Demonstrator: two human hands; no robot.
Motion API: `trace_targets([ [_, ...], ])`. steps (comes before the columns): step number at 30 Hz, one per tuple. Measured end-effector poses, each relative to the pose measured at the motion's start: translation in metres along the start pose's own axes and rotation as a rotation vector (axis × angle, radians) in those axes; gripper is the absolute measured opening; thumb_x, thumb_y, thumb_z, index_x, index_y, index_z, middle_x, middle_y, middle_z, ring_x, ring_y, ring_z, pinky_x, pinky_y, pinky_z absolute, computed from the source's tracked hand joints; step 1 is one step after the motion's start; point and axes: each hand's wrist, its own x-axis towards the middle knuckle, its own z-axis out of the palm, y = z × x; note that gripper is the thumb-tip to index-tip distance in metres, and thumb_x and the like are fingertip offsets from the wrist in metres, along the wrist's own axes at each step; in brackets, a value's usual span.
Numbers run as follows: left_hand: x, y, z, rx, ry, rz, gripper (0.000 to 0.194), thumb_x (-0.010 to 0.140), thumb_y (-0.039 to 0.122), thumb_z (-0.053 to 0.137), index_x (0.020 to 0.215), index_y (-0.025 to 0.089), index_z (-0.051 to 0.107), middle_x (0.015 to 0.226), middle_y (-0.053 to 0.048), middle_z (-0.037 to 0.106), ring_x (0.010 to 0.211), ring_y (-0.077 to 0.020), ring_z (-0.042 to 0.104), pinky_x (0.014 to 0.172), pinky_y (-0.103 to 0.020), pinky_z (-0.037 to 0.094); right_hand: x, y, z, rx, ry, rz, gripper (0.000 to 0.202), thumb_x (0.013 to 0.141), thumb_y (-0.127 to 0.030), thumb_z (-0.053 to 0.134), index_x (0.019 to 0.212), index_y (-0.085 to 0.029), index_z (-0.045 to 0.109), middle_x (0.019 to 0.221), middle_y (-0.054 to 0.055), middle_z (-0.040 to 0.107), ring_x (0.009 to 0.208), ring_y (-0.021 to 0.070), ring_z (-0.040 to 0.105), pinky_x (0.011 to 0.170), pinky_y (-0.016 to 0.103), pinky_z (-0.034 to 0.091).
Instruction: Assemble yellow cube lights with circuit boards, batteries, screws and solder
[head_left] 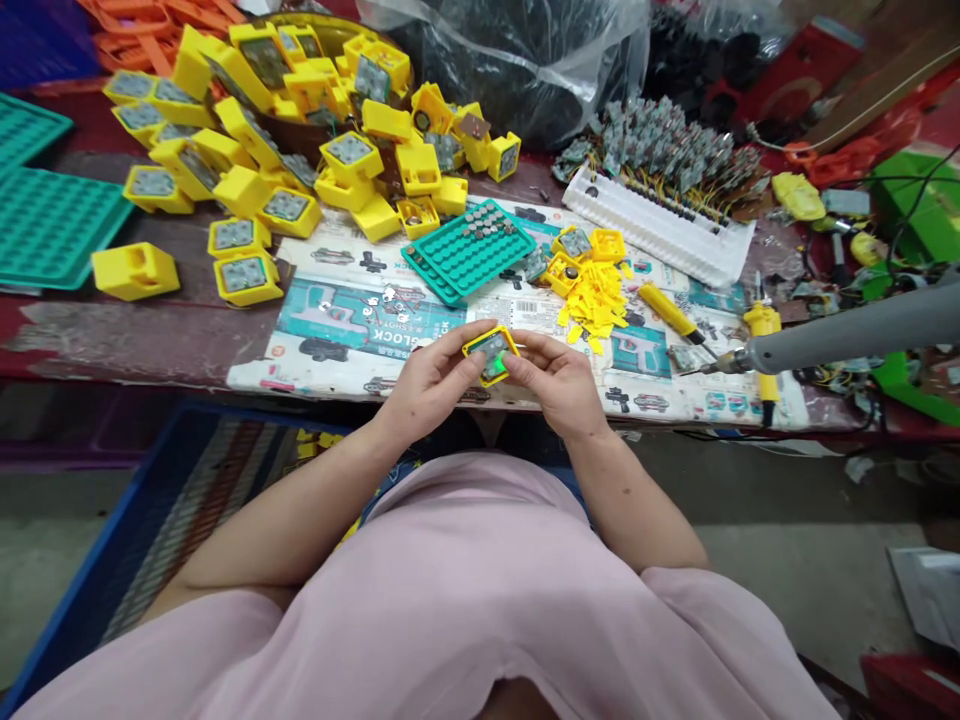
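Note:
Between both hands, over the table's front edge, is a small yellow case (490,350) with a grey-green circuit board inside. A green light glows at its lower right. My left hand (439,378) grips the case from the left, thumb on the board. On the other side, my right hand (559,378) holds the right edge, its thumb beside the green glow. Beyond the hands lies a teal tray (469,250) with small round metal pieces. Small flat yellow parts (595,300) are heaped to its right.
Many yellow cases (232,235) crowd the back left, beside other teal trays (60,225). A white rack (660,225) with wired circuit boards stands at the back right. A grey screwdriver-like tool (847,325) reaches in from the right. A blue crate (97,560) is below left.

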Motion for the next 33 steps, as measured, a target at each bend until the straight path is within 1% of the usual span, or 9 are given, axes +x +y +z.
trace_targets([
  [5, 0.002, 0.002, -0.002, 0.086, 0.015, -0.017, 0.059, 0.09, 0.057, 0.059, 0.131, 0.014, 0.063, 0.131, -0.013, 0.067, 0.118, -0.0272, 0.065, 0.103, -0.038, 0.053, -0.001, 0.002, 0.003, 0.0, -0.009, -0.004, 0.052, 0.056, -0.044, 0.09, 0.099, -0.021, 0.073, 0.094, 0.001, 0.078, 0.087, 0.0169, 0.074, 0.084, 0.033, 0.063],
  [13, 0.001, -0.003, -0.007, 0.106, -0.052, 0.041, 0.06, 0.094, 0.046, 0.058, 0.146, 0.018, 0.047, 0.117, -0.012, 0.072, 0.096, -0.0219, 0.071, 0.081, -0.032, 0.061, -0.004, -0.004, 0.004, -0.018, -0.017, 0.001, 0.047, 0.057, -0.045, 0.089, 0.096, -0.023, 0.073, 0.091, 0.0, 0.077, 0.081, 0.0148, 0.074, 0.082, 0.031, 0.063],
  [17, 0.001, -0.005, -0.007, 0.452, -0.05, 0.332, 0.061, 0.094, 0.042, 0.059, 0.149, 0.026, 0.04, 0.152, -0.014, 0.046, 0.135, -0.031, 0.052, 0.108, -0.047, 0.05, -0.005, -0.002, 0.001, -0.032, 0.01, 0.048, 0.054, 0.058, -0.05, 0.087, 0.102, -0.023, 0.07, 0.085, -0.002, 0.076, 0.076, 0.0139, 0.073, 0.069, 0.026, 0.062],
  [19, 0.001, -0.005, -0.006, 0.65, -0.054, 0.485, 0.065, 0.09, 0.038, 0.064, 0.149, 0.026, 0.04, 0.154, -0.015, 0.043, 0.138, -0.0337, 0.048, 0.111, -0.051, 0.045, -0.007, -0.001, 0.0, -0.072, -0.017, 0.035, 0.055, 0.062, -0.054, 0.084, 0.106, -0.024, 0.068, 0.086, -0.001, 0.076, 0.077, 0.0148, 0.073, 0.067, 0.026, 0.062],
  [23, 0.002, -0.003, -0.004, 0.739, -0.052, 0.507, 0.052, 0.091, 0.029, 0.061, 0.141, 0.023, 0.05, 0.132, -0.012, 0.063, 0.121, -0.0275, 0.062, 0.102, -0.041, 0.053, -0.011, -0.013, -0.014, -0.449, -0.045, -0.174, 0.044, 0.08, -0.054, 0.071, 0.111, -0.023, 0.07, 0.105, 0.004, 0.076, 0.093, 0.0183, 0.073, 0.085, 0.033, 0.06],
  [26, 0.002, 0.0, -0.005, 0.687, -0.012, 0.403, 0.051, 0.091, 0.032, 0.061, 0.14, 0.021, 0.05, 0.133, -0.01, 0.064, 0.12, -0.0252, 0.063, 0.102, -0.037, 0.053, -0.01, -0.026, -0.037, -0.94, 0.171, -0.41, 0.032, 0.088, -0.044, 0.067, 0.108, -0.02, 0.073, 0.112, 0.008, 0.075, 0.102, 0.0219, 0.07, 0.095, 0.037, 0.054],
  [29, 0.002, 0.0, -0.005, 0.677, 0.007, 0.375, 0.06, 0.089, 0.033, 0.063, 0.144, 0.02, 0.044, 0.138, -0.011, 0.062, 0.122, -0.0251, 0.063, 0.104, -0.037, 0.051, -0.007, -0.032, -0.058, -1.336, 0.309, -0.494, 0.025, 0.088, -0.032, 0.067, 0.11, -0.02, 0.073, 0.111, 0.009, 0.075, 0.107, 0.0261, 0.066, 0.098, 0.042, 0.051],
  [31, 0.001, 0.0, -0.003, 0.659, -0.008, 0.367, 0.067, 0.088, 0.032, 0.064, 0.148, 0.02, 0.037, 0.141, -0.012, 0.059, 0.124, -0.0252, 0.062, 0.105, -0.036, 0.051, -0.006, -0.032, -0.063, -1.404, 0.31, -0.509, 0.025, 0.088, -0.032, 0.066, 0.109, -0.02, 0.073, 0.11, 0.009, 0.075, 0.107, 0.0265, 0.066, 0.096, 0.042, 0.051],
  [33, 0.001, -0.001, -0.001, 0.649, -0.01, 0.36, 0.074, 0.087, 0.029, 0.064, 0.152, 0.021, 0.03, 0.141, -0.012, 0.06, 0.124, -0.0246, 0.062, 0.104, -0.035, 0.052, -0.008, -0.03, -0.057, -1.272, 0.267, -0.521, 0.025, 0.089, -0.038, 0.064, 0.105, -0.02, 0.074, 0.107, 0.008, 0.076, 0.099, 0.024, 0.068, 0.091, 0.038, 0.053],
])
